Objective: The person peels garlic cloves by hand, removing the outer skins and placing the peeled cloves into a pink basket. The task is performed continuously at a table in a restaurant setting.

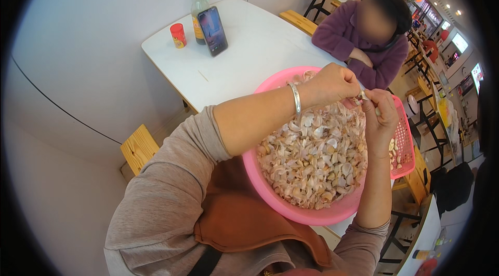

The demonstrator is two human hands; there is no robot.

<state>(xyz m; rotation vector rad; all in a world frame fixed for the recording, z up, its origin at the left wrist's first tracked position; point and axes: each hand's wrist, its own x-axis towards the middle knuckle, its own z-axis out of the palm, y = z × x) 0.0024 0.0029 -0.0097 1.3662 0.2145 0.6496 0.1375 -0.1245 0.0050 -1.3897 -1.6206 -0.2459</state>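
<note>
Over the far right part of a pink plastic basin (308, 219), my two hands meet at a small garlic clove (363, 95). My right hand (382, 110) pinches the clove between thumb and forefinger, and another pale clove shows between its fingers. My left hand (337, 83), with a silver bangle at the wrist, has its fingertips closed at the same clove, on what looks like its skin. Unpeeled garlic cloves and loose skins (315, 155) fill the basin below. Peeled cloves (395, 155) lie in a pink slotted basket (407, 147) right of my right forearm.
The white table (249, 42) holds a propped-up phone (213, 31), yellow-capped bottles (199, 3) and a red shaker jar (178, 35) by the wall. Across the table a person in a purple top (335, 34) leans on folded arms. Wooden benches (140, 149) and more tables stand around.
</note>
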